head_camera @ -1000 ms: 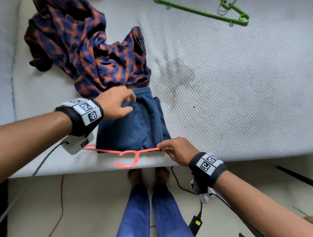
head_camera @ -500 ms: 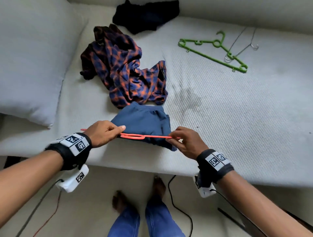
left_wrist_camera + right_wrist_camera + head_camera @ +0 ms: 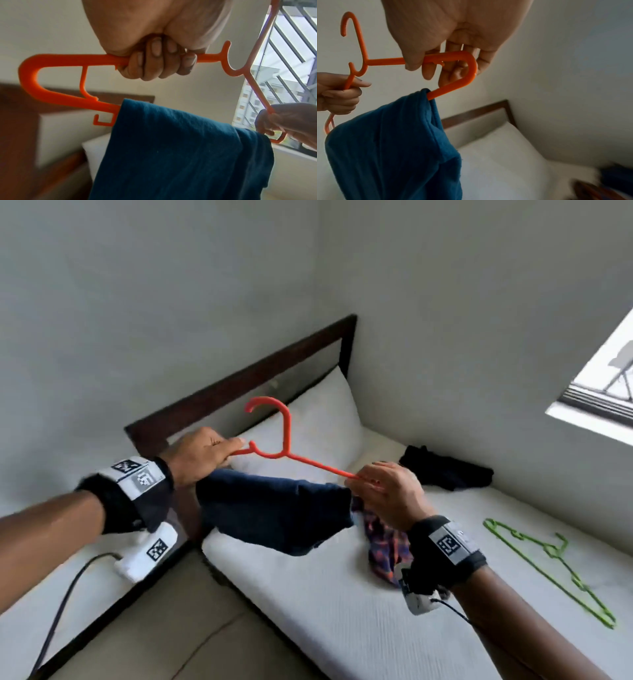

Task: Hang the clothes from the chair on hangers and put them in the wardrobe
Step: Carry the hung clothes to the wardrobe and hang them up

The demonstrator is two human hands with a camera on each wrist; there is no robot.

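I'm holding the orange plastic hanger up in the air over the bed edge, one hand at each end, so the folded dark blue cotton garment is draping over the lower bar and hanging free instead of bunching on the white mattress. My left hand is wrapping all its fingers tight around the left arm of the hanger, near the neck; that full fist is carrying most of the weight. My right hand is pinching the right end, thumb on top and fingers curling through the rounded corner, which is keeping the bar level enough that the garment isn't sliding off. The garment is sitting between my two hands, closer to the right end in the right wrist view. The hook is pointing up and free, ready for a rail.

Judging it: hanging step looks done for this piece, the wardrobe carry is next; no wardrobe in view. On the mattress the crumpled orange-and-navy plaid shirt and a black garment are waiting, with a thin green plastic hanger lying nearby for them. Risk: the garment slipping if I'm tilting the bar.
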